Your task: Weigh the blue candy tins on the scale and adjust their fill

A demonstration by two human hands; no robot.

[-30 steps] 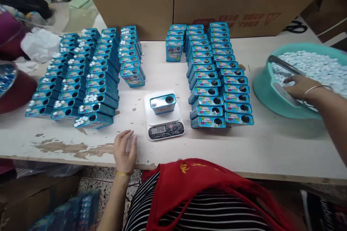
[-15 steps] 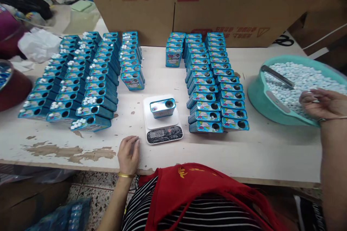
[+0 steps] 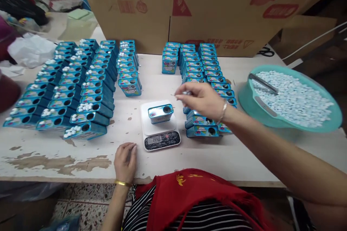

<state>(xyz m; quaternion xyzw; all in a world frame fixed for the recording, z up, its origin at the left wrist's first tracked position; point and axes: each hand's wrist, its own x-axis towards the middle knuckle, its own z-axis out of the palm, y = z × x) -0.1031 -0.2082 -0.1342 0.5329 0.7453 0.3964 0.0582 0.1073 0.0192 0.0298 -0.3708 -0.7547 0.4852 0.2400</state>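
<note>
A blue tin [image 3: 161, 113] with a round hole in its top lies on a small white kitchen scale [image 3: 159, 126] at the middle of the table. My right hand [image 3: 202, 99] hovers just right of and above the tin, fingers pinched on small pale candies. My left hand [image 3: 125, 161] rests flat on the table edge, left of the scale, fingers relaxed and holding nothing. A teal basin [image 3: 291, 98] full of pale blue candies sits at the right, with a metal scoop [image 3: 262, 83] lying in it.
Rows of blue tins [image 3: 76, 86] with candies on top fill the left of the worn white table [image 3: 244, 158]. More rows of tins [image 3: 195, 68] stand right of the scale. Large cardboard boxes [image 3: 189, 7] line the back. Scissors [image 3: 267, 52] lie far right.
My right hand left the basin and swung left with candies pinched in its fingers, stopping over the tin on the scale. The left hand stayed put.
</note>
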